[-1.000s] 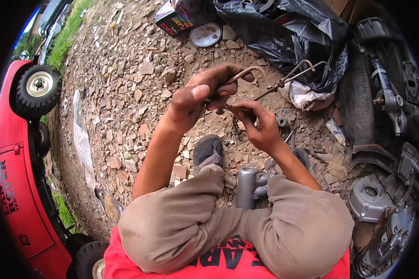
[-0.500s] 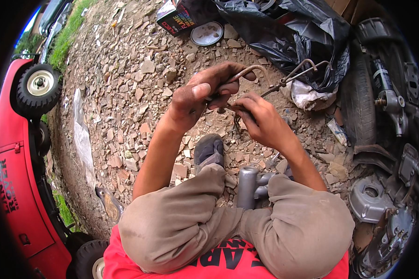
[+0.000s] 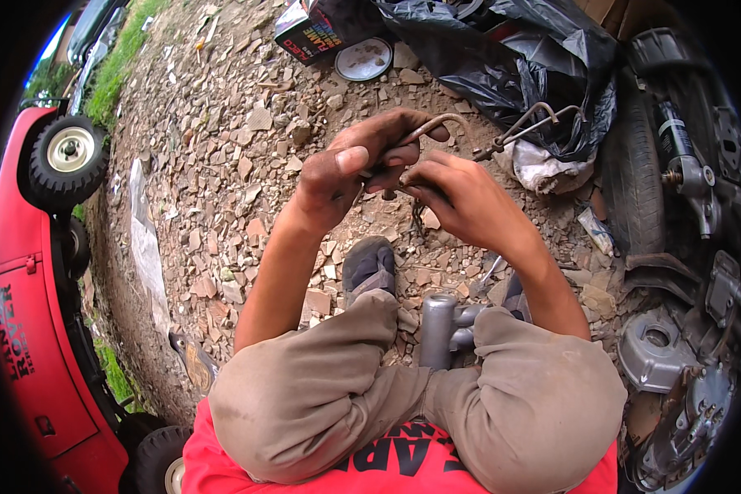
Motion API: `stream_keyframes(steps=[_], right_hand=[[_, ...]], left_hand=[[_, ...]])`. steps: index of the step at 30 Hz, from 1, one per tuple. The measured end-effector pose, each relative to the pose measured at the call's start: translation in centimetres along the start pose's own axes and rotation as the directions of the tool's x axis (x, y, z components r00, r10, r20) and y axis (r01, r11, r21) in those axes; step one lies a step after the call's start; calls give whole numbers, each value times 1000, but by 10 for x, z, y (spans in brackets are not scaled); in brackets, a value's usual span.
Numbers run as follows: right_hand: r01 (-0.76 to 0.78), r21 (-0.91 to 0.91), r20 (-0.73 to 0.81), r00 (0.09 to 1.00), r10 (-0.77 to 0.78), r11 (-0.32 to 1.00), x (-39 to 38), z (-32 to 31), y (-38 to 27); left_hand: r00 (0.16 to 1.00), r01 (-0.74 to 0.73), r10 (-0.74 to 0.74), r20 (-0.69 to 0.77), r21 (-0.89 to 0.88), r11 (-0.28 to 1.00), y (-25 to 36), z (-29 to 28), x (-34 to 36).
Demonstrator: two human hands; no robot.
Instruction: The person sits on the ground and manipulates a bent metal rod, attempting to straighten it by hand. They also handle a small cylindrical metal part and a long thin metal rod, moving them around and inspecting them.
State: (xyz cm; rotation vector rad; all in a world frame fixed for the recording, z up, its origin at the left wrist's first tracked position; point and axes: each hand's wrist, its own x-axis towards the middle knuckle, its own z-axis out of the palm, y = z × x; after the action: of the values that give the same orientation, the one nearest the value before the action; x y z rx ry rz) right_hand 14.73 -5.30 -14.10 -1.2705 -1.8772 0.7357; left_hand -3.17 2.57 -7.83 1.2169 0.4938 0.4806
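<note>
My left hand is closed around a thin bent metal tube, whose hooked end curves out past the fingers to the right. My right hand meets it with thumb and forefinger pinched on a small dark part by the left fingers; the fingers largely hide this part. Behind my right hand, thin metal rods with bent ends stick out towards the black bag. I cannot tell whether they join the tube. Both hands are held above the stony ground, in front of my knees.
A silver metal cylinder with side pipes stands between my knees. A black plastic bag, a box and a round lid lie ahead. A tyre and a metal housing are at right; a red vehicle stands left.
My right hand has shifted slightly up and turned, its fingers now closer to the left hand. The rods behind it are more covered. My left hand has hardly moved.
</note>
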Motion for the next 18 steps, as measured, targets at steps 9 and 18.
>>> stream_keyframes(steps=[9,18], right_hand=[[-29,-57,-62,998,25,998,-1,7,2],[-21,-57,-63,998,17,998,-2,13,-2]], left_hand=[[998,-15,16,56,-21,1000,-1,-5,1],[1000,-12,12,18,-11,1000,-1,-4,0]])
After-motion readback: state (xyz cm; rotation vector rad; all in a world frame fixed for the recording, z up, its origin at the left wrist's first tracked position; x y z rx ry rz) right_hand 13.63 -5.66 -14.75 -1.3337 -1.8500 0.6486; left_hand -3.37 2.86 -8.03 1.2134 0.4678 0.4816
